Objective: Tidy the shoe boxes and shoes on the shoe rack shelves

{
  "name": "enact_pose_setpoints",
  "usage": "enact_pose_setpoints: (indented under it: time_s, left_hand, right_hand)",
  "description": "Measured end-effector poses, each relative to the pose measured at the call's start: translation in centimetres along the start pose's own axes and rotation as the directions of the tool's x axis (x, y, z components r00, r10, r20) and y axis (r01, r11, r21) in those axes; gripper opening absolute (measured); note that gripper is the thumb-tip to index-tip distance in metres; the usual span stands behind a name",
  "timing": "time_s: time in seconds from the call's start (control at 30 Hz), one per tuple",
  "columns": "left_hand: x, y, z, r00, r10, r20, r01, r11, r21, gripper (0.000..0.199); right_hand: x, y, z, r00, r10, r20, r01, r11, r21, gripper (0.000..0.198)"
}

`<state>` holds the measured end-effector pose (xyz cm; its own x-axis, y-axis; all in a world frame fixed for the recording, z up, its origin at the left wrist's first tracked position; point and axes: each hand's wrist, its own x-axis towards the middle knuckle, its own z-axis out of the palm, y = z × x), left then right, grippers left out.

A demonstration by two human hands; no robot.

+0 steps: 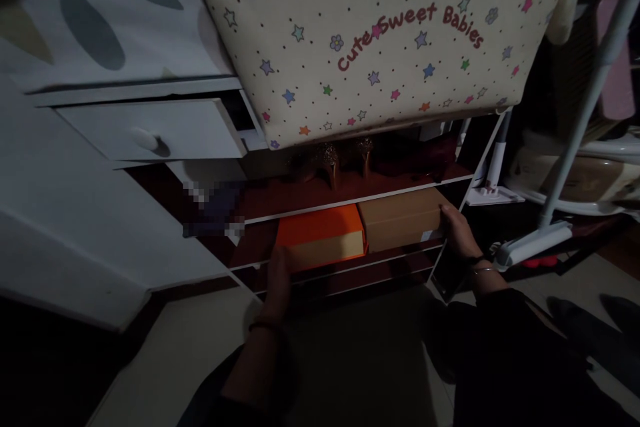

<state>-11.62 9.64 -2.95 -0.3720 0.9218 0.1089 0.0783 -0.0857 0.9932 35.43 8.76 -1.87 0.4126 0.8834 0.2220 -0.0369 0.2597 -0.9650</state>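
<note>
left hand [279,280] lies at the left end of an orange rectangular box with a pale front [320,233], and right hand [457,233] has its fingertips at the right end of a plain brown cardboard box [403,217]; whether either hand grips cannot be told. both boxes sit side by side on a dark red-brown shelf [256,240], orange left, brown right, below an upper shelf [295,199] bearing glittery high-heeled shoes [330,159]. above hangs a cream star-patterned cloth [395,87] lettered "cute sweet babies", with a white round-knobbed drawer [190,130] partly out at its left.
</note>
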Motion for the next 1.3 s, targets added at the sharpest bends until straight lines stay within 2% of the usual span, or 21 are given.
enact_pose_setpoints:
  time_s: [0.17,0.27,0.33,0.43,0.47,0.5,0.53,0.6,0.67,0.7,0.77,0.8,0.87,0.97,1.03,1.13,1.2,1.3]
  left_hand:
    - [-0.6,1.0,0.1,0.999,0.041,-0.01,-0.04,0.998,0.057,0.063]
    - [-1.5,2.0,-0.1,0.988,0.151,-0.023,-0.148,0.983,0.11,0.06]
    - [-2.2,3.1,-0.3,0.949,0.305,-0.076,-0.289,0.943,0.163,0.058]
    - [-2.9,5.6,-0.3,0.834,0.533,-0.143,-0.505,0.841,0.194,0.054]
    - [-3.0,6.8,0.0,0.808,0.574,-0.134,-0.553,0.817,0.167,0.051]
    - [-3.0,7.9,0.5,0.802,0.588,-0.106,-0.577,0.808,0.116,0.047]
    - [-2.9,9.2,1.3,0.81,0.583,-0.067,-0.58,0.812,0.058,0.044]
    - [-2.3,11.5,3.3,0.851,0.517,0.099,-0.51,0.856,-0.085,0.043]
    - [-1.1,13.4,6.0,0.867,0.414,0.278,-0.371,0.908,-0.196,0.059]
    - [-0.3,14.1,7.4,0.872,0.365,0.327,-0.303,0.926,-0.224,0.072]
    - [1.5,15.1,10.1,0.9,0.3,0.317,-0.221,0.94,-0.261,0.093]
    - [2.5,15.4,11.4,0.921,0.272,0.28,-0.195,0.942,-0.275,0.097]
    - [4.1,15.8,13.4,0.942,0.224,0.249,-0.149,0.947,-0.286,0.093]
    - [5.7,16.2,15.5,0.934,0.206,0.291,-0.106,0.94,-0.324,0.077]
    - [6.2,16.4,16.4,0.923,0.239,0.3,-0.112,0.916,-0.385,0.07]
    - [6.8,16.2,16.6,0.929,0.285,0.238,-0.159,0.884,-0.44,0.067]
    - [7.3,15.8,15.8,0.938,0.296,0.18,-0.191,0.875,-0.444,0.067]
    - [8.1,15.1,13.4,0.941,0.312,0.133,-0.226,0.869,-0.44,0.067]
  right_hand:
    - [-1.9,-2.0,0.2,0.992,-0.059,-0.109,0.05,0.995,-0.086,0.06]
    - [-2.9,-2.9,0.3,0.968,-0.116,-0.222,0.092,0.989,-0.115,0.061]
    - [-3.3,-3.2,0.3,0.945,-0.137,-0.296,0.127,0.99,-0.053,0.059]
    - [-3.2,-3.2,0.2,0.902,-0.13,-0.412,0.184,0.978,0.094,0.051]
    - [-3.1,-3.2,0.1,0.886,-0.119,-0.447,0.199,0.971,0.136,0.048]
    - [-3.0,-3.1,0.0,0.872,-0.106,-0.478,0.21,0.963,0.169,0.046]
    - [-2.8,-3.1,-0.1,0.86,-0.091,-0.503,0.216,0.956,0.197,0.043]
    - [-2.5,-3.0,-0.3,0.843,-0.058,-0.535,0.219,0.945,0.243,0.04]
    - [-2.3,-3.1,-0.6,0.831,-0.037,-0.555,0.224,0.936,0.273,0.04]
    - [-2.3,-3.2,-0.7,0.826,-0.034,-0.563,0.229,0.932,0.281,0.04]
    - [-2.2,-3.4,-0.9,0.817,-0.03,-0.576,0.236,0.929,0.286,0.041]
    - [-2.2,-3.5,-1.0,0.812,-0.026,-0.583,0.235,0.929,0.286,0.041]
    - [-2.3,-3.6,-1.3,0.81,-0.014,-0.587,0.227,0.929,0.291,0.042]
    - [-2.2,-3.6,-1.7,0.816,-0.002,-0.578,0.215,0.929,0.301,0.042]
    - [-2.2,-3.6,-2.0,0.824,-0.002,-0.567,0.208,0.931,0.3,0.043]
    - [-2.3,-3.6,-2.3,0.833,-0.013,-0.553,0.211,0.932,0.295,0.041]
    - [-2.3,-3.5,-2.4,0.839,-0.006,-0.545,0.208,0.927,0.31,0.04]
    - [-2.6,-3.6,-2.2,0.84,-0.023,-0.543,0.212,0.934,0.287,0.039]
